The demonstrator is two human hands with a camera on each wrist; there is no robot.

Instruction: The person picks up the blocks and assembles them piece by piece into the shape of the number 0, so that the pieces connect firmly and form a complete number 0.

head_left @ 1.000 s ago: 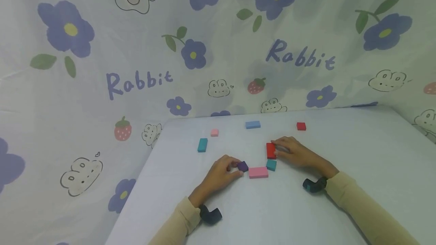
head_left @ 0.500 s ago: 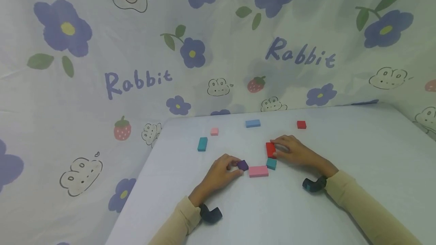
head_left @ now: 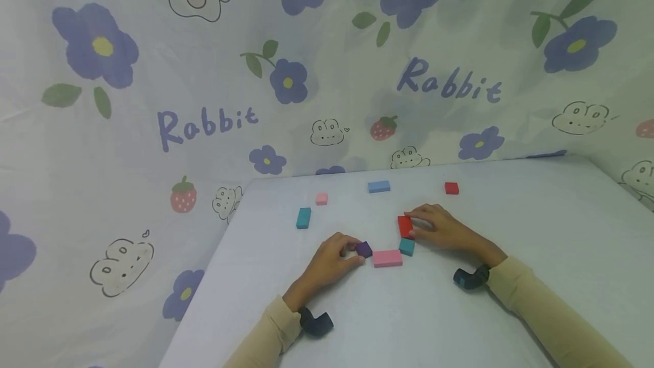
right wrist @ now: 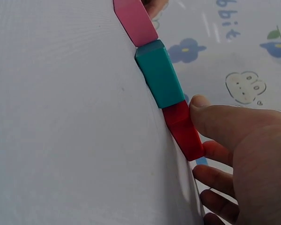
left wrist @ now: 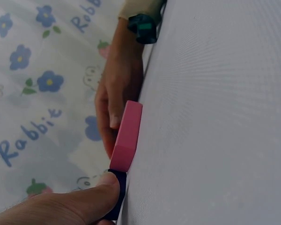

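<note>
In the head view my left hand point(head_left: 331, 261) pinches a small purple block point(head_left: 364, 250) between thumb and fingers. Just right of it lies a long pink block point(head_left: 387, 258), whose end meets the purple one in the left wrist view. A small teal block point(head_left: 406, 247) touches the pink block's far right corner. Beyond the teal block, my right hand point(head_left: 440, 228) holds a longer red block point(head_left: 405, 226) by its sides. The right wrist view shows the thumb on the red block point(right wrist: 183, 131) and its near end against the teal block point(right wrist: 160, 75).
Farther back on the white table point(head_left: 536, 231) lie a teal block point(head_left: 304, 218), a light pink block point(head_left: 321, 199), a light blue block point(head_left: 379, 187) and a small red block point(head_left: 452, 188). A patterned cloth point(head_left: 286, 27) hangs behind the table and at its left.
The far end of the held red block has turned slightly left, with my right fingers following it. My left hand and the purple block stay in place.
</note>
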